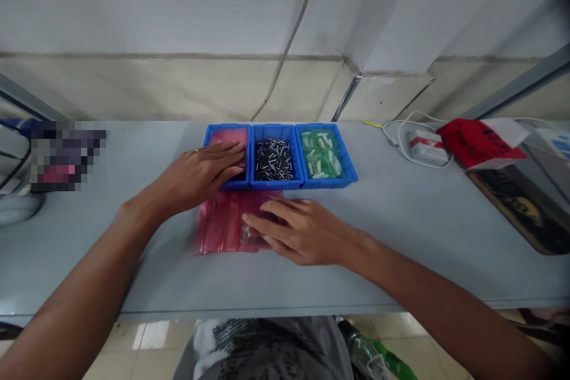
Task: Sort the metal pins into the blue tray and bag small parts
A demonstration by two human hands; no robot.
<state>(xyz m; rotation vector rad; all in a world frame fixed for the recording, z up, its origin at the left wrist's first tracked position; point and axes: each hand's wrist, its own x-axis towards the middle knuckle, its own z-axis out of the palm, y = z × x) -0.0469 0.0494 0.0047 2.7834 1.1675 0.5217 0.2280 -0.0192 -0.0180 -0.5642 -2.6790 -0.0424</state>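
Note:
My left hand (202, 175) lies over the left blue bin (228, 126), fingers stretched out on the pink plastic bags (229, 135) inside it. Below the bins a pink zip bag (218, 225) rests flat on the table, with small pieces visible through it beside my right hand. My right hand (303, 231) is over the right part of this bag, fingers apart and slightly bent, fingertips on or just above it. The middle blue bin (276, 184) contains many small dark metal pins (274, 159). In the right blue bin (350, 169) are green bags with white pieces (323, 154).
On the right are a white cable (403, 139), a red and white box (428, 148), a red packet (478, 142) and a dark patterned tray (525, 211). A blurred-out item (66, 157) and white equipment (15, 160) stand at left. The wall (187, 89) borders the table's back.

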